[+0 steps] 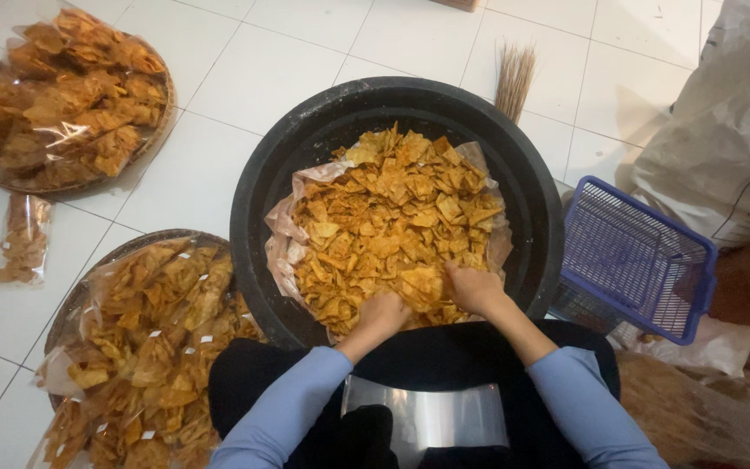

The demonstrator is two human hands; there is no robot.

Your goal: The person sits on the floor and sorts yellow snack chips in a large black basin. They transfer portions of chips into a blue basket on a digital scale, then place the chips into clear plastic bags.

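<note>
1. Lying on the lap at six o'clock, a clear plastic bag (431,417) is sitting flat between two blue sleeves, nearest the lens.
2. Left hand (381,314) is digging into the chips (392,226), fingers curled down and buried; whether they are pinching anything, I cannot tell.
3. Right hand (475,288) is pressing on the heap at its five o'clock edge, fingers bent together over a clump.
4. Risk, as I judge it: thin chips could be cracking under a hard squeeze, or spilling over the black tub (305,139) rim.
5. Chips are looking golden-orange, flat, jagged and crisp, piled on pale paper lining in the tub at centre.
6. Packed bags are filling woven trays (71,304) at eight and ten o'clock; a blue basket (635,260) is waiting at three.
</note>
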